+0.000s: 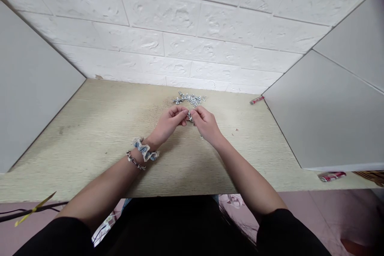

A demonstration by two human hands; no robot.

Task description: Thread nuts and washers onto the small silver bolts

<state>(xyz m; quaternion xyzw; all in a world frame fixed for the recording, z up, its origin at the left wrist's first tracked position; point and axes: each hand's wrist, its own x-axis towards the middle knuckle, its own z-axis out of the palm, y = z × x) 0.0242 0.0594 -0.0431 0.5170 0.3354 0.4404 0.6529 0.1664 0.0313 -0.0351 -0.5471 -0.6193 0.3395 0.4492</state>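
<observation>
A small metal piece (190, 117) is held just on the near side of the heap of bolts and nuts (189, 99), between the fingertips of both hands; its exact form is mostly hidden by the fingers. From its left it is pinched between thumb and fingers by the left hand (171, 122), which is placed on the near left of the heap. From its right it is gripped in a similar pinch by the right hand (207, 123), placed on the near right of the heap. The heap itself is left untouched, spread loosely on the pale wooden tabletop (105, 128) just beyond the fingertips. Farther to the near left of the heap, a blue and white scrunchie (145, 150) and a chain bracelet (135, 161) are worn on the left wrist. To the right of the heap, well apart from it, a red and silver cylinder (257, 100) is seen lying by a grey panel (315, 116); a similar red cylinder (332, 176) is seen much farther to its near right. Behind the heap, the tabletop is bounded by a white brick-patterned wall (180, 16).
</observation>
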